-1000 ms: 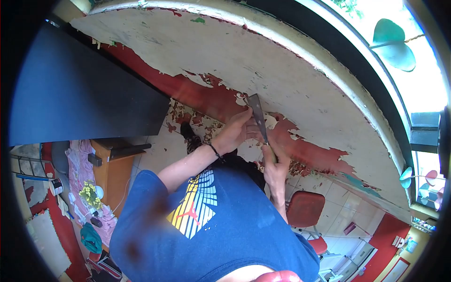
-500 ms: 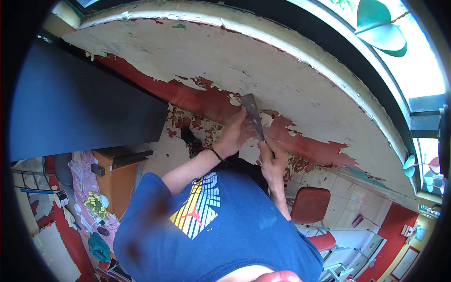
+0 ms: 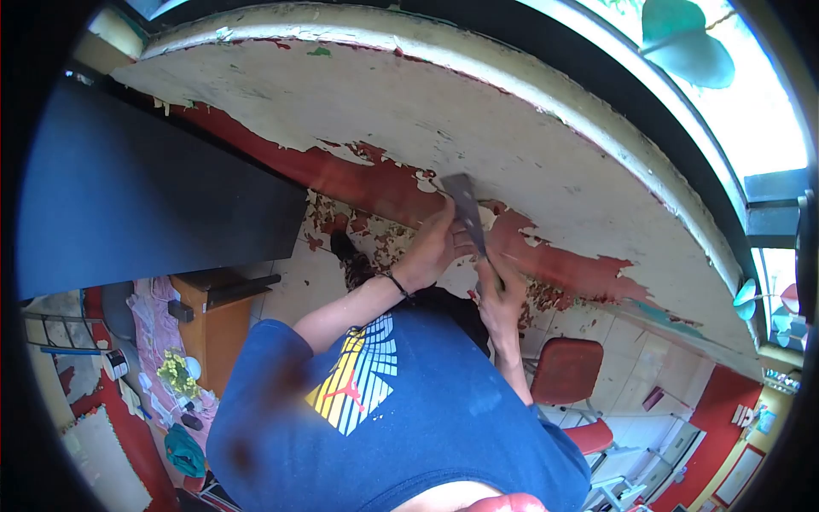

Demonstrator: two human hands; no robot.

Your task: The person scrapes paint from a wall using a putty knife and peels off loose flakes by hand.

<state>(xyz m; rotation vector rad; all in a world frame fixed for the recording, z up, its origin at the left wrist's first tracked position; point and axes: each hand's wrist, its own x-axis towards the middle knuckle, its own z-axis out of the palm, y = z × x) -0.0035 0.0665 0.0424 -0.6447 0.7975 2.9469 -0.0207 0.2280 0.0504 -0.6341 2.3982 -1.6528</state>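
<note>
My right hand (image 3: 502, 290) is closed around the handle of a paint scraper (image 3: 465, 205). The scraper's wide metal blade points up toward the wall (image 3: 529, 154), its edge at or very near the bare pale surface just above a band of peeling red paint (image 3: 367, 182). Beside the blade is my left hand (image 3: 433, 247), a dark band on its wrist, with thumb and fingers apart. Its fingertips come close to the blade's lower part; whether they touch it I cannot tell. Loose paint flakes (image 3: 388, 247) litter the floor below.
A large dark panel (image 3: 153, 188) stands at the left, near a wooden cabinet (image 3: 209, 333) and a cloth-covered surface with yellow flowers (image 3: 177, 373). A red chair (image 3: 566, 371) is at the right. Above the wall runs a window ledge (image 3: 341, 19) with hanging leaf-shaped ornaments (image 3: 687, 51).
The scraper blade has turned slightly and sits a little further right and lower. Both hands have shifted slightly with it, the right still gripping the handle.
</note>
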